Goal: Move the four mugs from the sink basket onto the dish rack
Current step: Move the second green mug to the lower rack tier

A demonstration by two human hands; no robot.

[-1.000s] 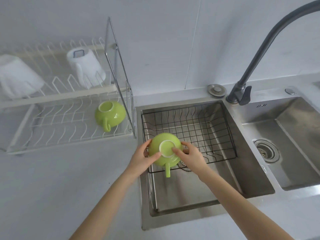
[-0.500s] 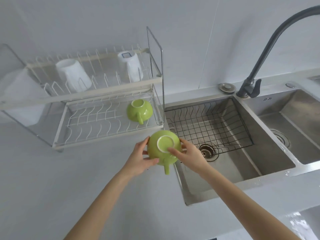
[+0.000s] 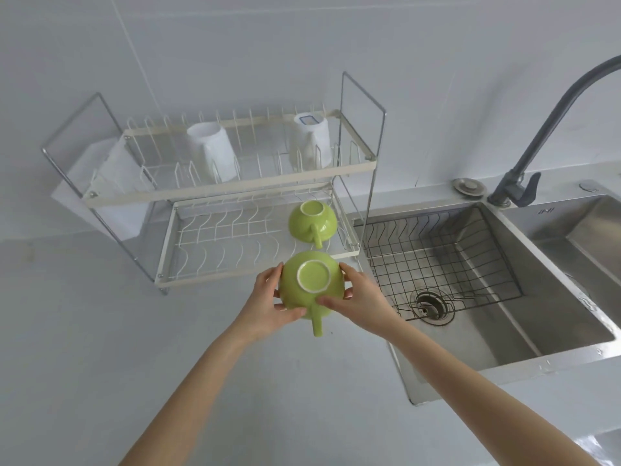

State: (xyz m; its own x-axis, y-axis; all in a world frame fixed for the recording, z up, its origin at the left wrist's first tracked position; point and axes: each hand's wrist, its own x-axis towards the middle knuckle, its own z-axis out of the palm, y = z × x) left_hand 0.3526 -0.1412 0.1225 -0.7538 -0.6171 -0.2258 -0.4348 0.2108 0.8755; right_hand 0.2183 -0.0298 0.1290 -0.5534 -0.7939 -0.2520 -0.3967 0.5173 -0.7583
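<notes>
A green mug (image 3: pixel 312 283) hangs upside down over the counter, its handle pointing toward me. My left hand (image 3: pixel 268 306) grips its left side and my right hand (image 3: pixel 361 299) its right side. It sits just in front of the two-tier white dish rack (image 3: pixel 255 178). Another green mug (image 3: pixel 312 222) lies upside down at the right end of the rack's lower tier. Two white mugs (image 3: pixel 211 151) (image 3: pixel 311 141) stand upside down on the upper tier. The black wire sink basket (image 3: pixel 437 260) in the left sink holds nothing.
A dark faucet (image 3: pixel 551 116) rises behind the steel double sink (image 3: pixel 504 334). A round metal stopper (image 3: pixel 469 187) lies on the ledge beside it. A folded white cloth (image 3: pixel 111 183) hangs at the rack's left end. Grey counter spreads left of the sink.
Both hands have carried the green mug out of the sink basket, leftward and up, to the front of the rack's lower tier. The view has swung left toward the rack.
</notes>
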